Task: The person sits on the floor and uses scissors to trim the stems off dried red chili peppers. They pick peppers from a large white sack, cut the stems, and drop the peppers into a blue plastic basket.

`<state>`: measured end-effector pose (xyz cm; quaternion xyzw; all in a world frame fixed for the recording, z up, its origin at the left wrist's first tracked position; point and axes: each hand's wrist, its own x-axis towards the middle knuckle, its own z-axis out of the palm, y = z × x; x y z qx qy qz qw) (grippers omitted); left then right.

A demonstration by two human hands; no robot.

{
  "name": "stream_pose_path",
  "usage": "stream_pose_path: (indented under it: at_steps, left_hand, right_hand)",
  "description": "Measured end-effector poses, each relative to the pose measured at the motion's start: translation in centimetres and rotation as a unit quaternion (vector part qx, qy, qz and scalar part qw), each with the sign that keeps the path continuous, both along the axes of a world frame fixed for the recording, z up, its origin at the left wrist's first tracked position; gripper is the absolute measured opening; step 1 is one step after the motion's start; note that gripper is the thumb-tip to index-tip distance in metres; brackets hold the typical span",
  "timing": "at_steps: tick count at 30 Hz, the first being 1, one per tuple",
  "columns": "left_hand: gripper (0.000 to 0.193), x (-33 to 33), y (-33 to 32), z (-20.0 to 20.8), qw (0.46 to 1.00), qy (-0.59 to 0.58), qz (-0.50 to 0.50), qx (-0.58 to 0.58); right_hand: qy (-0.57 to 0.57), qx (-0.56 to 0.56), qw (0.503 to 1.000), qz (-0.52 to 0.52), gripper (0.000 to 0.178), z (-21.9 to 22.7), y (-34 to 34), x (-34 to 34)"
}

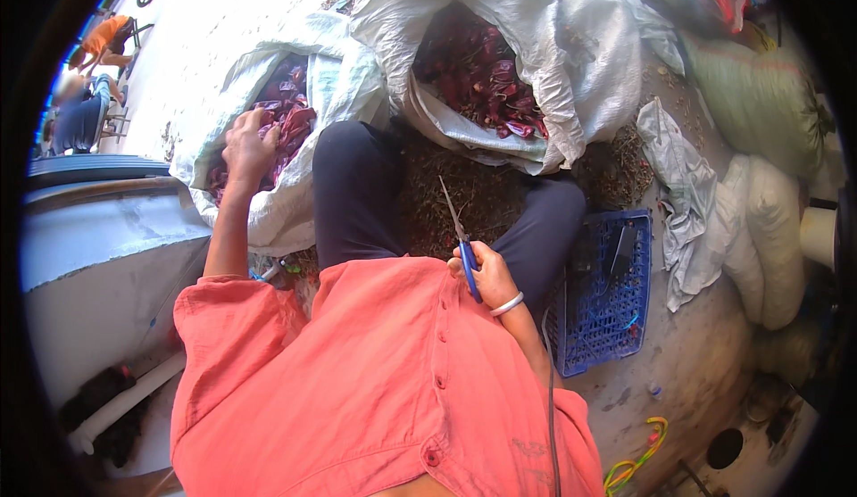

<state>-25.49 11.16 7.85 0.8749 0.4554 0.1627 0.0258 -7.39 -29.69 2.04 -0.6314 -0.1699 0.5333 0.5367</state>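
Note:
At the left, my left hand [248, 147] reaches into a white woven sack [344, 78]. Its fingers are curled down at the dark red dried pods [290, 131], which look like chillies; the fingertips are partly hidden. In front of my shirt, my right hand [489, 274] grips blue-handled scissors [468, 260], their narrow blades pointing up and away over the gap between my knees. Beyond my knees a larger white woven sack [580, 60] lies with its mouth towards me, showing more dark red pods [478, 73] inside.
A blue plastic basket [603, 354] stands by my right knee with a dark flat object in it. Dry stem bits [464, 194] litter the ground between my legs. Full sacks [759, 95] line the right side. Two people [85, 104] are far off at the upper left.

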Motion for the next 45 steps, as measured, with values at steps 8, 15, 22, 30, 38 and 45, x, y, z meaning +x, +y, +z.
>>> stream_pose_path:
  at_steps: [8, 15, 22, 30, 38, 45]
  left_hand:
    - [0.016, 20.0, -11.4, -7.2, 0.892, -0.160, -0.309, -0.288]
    - [0.047, 33.2, -19.7, -16.0, 0.875, 0.003, -0.351, -0.334]
    - [0.040, 33.0, -17.3, -17.1, 0.876, -0.004, -0.348, -0.334]
    - [0.037, 24.7, -13.3, -7.5, 0.717, -0.185, -0.212, -0.638]
    - [0.019, 17.7, -15.0, -2.4, 0.679, -0.189, -0.271, -0.656]
    - [0.008, 14.3, -16.0, 0.6, 0.727, -0.147, -0.302, -0.599]
  right_hand:
    - [0.024, 0.028, 0.995, -0.087, 0.026, 1.2, -0.9, 1.6]
    - [0.050, -0.025, 0.990, -0.131, 0.021, 1.0, -2.1, 2.3]
    - [0.056, -0.018, 0.986, -0.159, 0.020, 0.7, -2.0, 3.5]
    - [-0.155, -0.008, 0.974, -0.163, 0.032, 0.6, -0.8, 4.3]
    - [-0.456, -0.028, 0.887, -0.066, 0.045, 4.2, 0.1, 4.8]
    - [-0.509, -0.052, 0.859, -0.014, 0.054, 6.5, 0.7, 3.8]
